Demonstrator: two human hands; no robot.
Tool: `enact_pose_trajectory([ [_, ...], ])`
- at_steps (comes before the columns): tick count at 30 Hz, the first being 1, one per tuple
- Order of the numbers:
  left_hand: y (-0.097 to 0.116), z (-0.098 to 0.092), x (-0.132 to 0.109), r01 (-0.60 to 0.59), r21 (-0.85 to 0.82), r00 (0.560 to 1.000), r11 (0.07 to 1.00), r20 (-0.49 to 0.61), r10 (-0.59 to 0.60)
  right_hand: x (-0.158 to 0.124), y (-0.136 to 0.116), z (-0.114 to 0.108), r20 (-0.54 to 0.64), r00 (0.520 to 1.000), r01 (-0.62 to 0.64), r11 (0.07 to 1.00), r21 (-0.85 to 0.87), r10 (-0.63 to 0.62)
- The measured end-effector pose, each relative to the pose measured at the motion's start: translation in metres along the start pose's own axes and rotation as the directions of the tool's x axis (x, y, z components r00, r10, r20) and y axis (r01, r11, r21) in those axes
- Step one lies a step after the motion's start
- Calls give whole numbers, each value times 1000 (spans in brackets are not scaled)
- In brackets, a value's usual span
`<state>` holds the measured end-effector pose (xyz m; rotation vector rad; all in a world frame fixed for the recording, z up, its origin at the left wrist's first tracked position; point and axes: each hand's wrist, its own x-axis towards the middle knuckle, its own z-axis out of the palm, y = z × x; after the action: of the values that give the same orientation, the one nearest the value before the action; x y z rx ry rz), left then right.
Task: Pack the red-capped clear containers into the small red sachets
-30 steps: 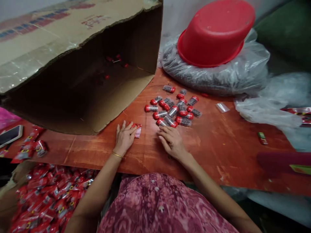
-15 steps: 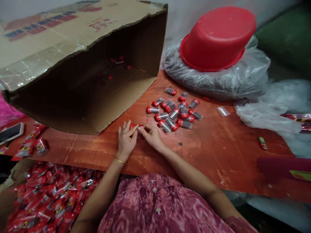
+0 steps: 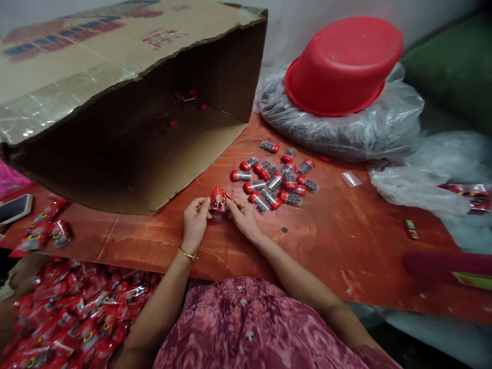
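Near the front edge of the wooden table, just right of the big carton's open mouth, a small red packet is held up between two hands, its printed face showing. The left hand pinches its left side, thumb and fingers closed together; the right hand grips the opposite edge, likewise closed, only fingertips engaged. Half a second ago the packet lay mostly hidden under the fingers; now it has been raised and turned into view, so both hands can work on it together. I can't tell whether its top is open.

Just beyond the right hand, the red-capped clear tubes lie scattered, untouched. Nearer, a small dark disc sits alone. Farther off, a red basin rests upside down on a plastic bag; lower left, many red packets are heaped.
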<state>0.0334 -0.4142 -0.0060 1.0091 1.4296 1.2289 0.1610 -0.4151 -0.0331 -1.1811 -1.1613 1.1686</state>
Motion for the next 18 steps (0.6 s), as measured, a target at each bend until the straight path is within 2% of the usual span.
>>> enact_pose_trajectory([
  [2, 2, 2, -4, 48, -76, 999, 996, 26, -46, 2, -1, -2, -41, 999, 30, 999, -16, -30],
  [4, 4, 5, -9, 106, -112, 988, 988, 120, -93, 2, -2, -4, -89, 992, 82, 995, -64, -87],
  [6, 7, 12, -15, 133, -126, 980, 983, 167, -111, 1, -3, -6, -111, 983, 133, 982, -137, -149],
  [10, 13, 31, -27, 158, -223, 983, 962, 127, -132, -2, -3, -6, -134, 956, 217, 934, -285, -263],
  [12, 13, 39, -29, 177, -221, 982, 959, 101, -158, -5, -5, -9, -148, 938, 247, 902, -354, -315],
  [14, 13, 44, -29, 184, -203, 983, 962, 29, -182, -7, -10, -15, -99, 940, 255, 866, -431, -326],
  [16, 12, 44, -26, 187, -212, 979, 959, -34, -199, -11, -16, -27, -22, 948, 255, 803, -539, -316],
  [18, 12, 40, -20, 187, -247, 978, 951, -41, -203, -15, -20, -44, -3, 949, 223, 678, -700, -315],
])
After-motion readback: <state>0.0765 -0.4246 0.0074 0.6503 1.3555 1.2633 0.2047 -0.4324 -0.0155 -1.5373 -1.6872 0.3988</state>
